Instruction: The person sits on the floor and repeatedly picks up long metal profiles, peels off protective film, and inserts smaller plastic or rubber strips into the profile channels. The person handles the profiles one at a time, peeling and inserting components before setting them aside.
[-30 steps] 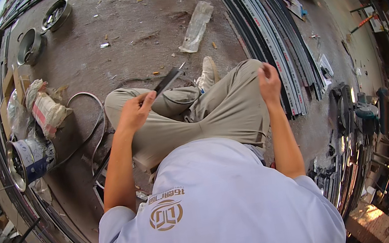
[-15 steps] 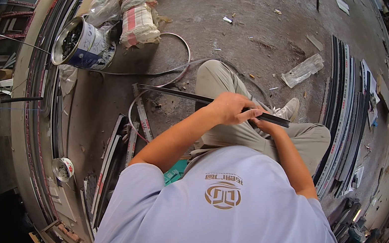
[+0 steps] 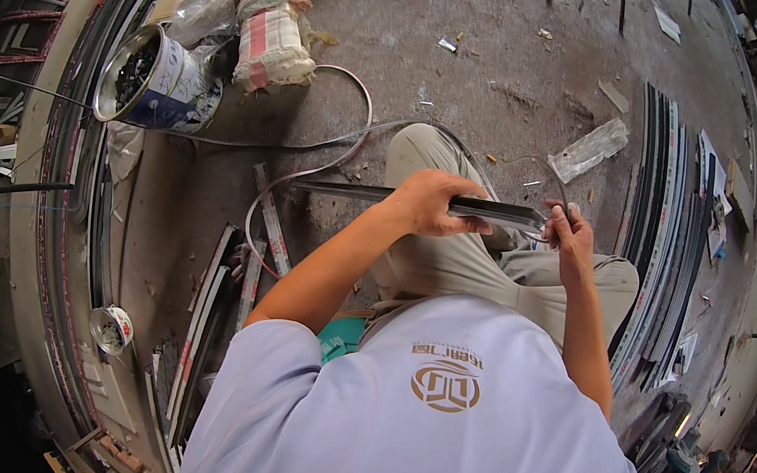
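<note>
My left hand (image 3: 440, 204) is wrapped over a long dark metal profile (image 3: 504, 214), which slants across my raised knee. The profile's far end reaches down to the floor at the left, and its near end points toward my right hand (image 3: 569, 235). Just past that near end, my right fingers are pinched on a thin grey flexible strip (image 3: 561, 189). A loop of the strip shows below the profile's tip. Whether the strip touches the profile cannot be made out.
Bundled long profiles (image 3: 665, 223) lie at the right, beside a crumpled clear plastic bag (image 3: 589, 151). Shorter profile pieces (image 3: 206, 326) lie at the left. A bucket (image 3: 171, 91) and a wrapped bundle (image 3: 271, 42) stand at the far left, with a pale hose-like line (image 3: 369, 106) curling nearby.
My right hand has moved right from under the profile to beyond its near end, with the thin strip in its fingers. My left hand and the profile have shifted slightly left.
</note>
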`<state>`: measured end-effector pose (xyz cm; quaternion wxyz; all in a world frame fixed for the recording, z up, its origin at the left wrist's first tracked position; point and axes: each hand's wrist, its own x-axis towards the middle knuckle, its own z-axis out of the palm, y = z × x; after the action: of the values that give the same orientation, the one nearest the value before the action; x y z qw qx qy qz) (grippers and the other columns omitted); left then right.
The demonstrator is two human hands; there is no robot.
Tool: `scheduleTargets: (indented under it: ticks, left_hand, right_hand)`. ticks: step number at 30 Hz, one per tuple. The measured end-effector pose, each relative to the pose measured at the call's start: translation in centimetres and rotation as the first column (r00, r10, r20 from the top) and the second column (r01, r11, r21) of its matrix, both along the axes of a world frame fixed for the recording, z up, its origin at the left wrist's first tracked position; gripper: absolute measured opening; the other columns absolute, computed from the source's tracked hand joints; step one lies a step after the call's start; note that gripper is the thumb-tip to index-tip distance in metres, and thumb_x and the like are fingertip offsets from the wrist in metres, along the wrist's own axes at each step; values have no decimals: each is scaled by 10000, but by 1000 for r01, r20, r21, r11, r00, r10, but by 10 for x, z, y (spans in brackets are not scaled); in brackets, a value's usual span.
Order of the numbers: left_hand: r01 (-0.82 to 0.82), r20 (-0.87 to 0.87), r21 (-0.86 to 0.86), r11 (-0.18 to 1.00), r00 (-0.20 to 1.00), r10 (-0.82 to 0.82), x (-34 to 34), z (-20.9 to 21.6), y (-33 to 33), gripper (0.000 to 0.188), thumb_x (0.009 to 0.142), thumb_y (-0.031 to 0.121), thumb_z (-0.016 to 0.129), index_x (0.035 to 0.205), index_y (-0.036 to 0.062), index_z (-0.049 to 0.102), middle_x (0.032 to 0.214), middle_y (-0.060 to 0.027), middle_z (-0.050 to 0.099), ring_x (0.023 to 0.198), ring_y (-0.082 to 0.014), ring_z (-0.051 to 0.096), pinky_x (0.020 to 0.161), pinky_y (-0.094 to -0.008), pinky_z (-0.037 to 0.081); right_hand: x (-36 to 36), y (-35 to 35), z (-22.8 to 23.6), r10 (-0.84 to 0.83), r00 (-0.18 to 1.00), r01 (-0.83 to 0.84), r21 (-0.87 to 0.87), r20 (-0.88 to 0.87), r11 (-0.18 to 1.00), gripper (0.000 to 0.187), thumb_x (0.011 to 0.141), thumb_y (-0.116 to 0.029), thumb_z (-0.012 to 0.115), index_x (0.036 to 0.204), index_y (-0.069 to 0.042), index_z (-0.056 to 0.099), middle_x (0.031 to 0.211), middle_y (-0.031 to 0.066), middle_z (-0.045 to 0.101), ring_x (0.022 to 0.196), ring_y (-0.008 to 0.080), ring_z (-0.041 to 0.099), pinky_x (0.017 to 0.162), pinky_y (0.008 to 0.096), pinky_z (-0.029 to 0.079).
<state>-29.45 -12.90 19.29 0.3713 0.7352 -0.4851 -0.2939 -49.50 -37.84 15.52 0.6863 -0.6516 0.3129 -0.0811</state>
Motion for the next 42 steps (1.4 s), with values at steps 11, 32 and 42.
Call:
scheduleTargets:
  ticks: [11,32,42]
  left_hand:
    - [4,-64,-271,962,998,-22,-8,8,-14,563,852,386,847,1271,37,704,1137,-154,735,1079,-322,703,959,-405,529]
    - [-418,-654,-357,835,750,96,-25,46,-69,231,975,44,731,1201,-3,714,1013,-9,749,970,-72,673,856,-244,538]
    - [-173,-307,-340,924,950,65,-16,47,-37,468,889,244,845,1299,67,707,1077,-66,764,1007,-177,720,922,-323,543]
  right_hand:
    - [18,-2,76,101,961,-81,-89,257,993,285,1061,-57,580,1312,41,674,943,79,710,821,101,606,761,248,496]
    - [84,14,126,476,834,-319,-459,280,829,279,960,-172,771,1190,-17,741,1247,125,705,1165,223,657,1051,343,482]
    - [44,10,142,164,941,-117,-172,297,978,303,1048,-46,636,1344,16,657,1065,85,744,898,105,652,812,253,544]
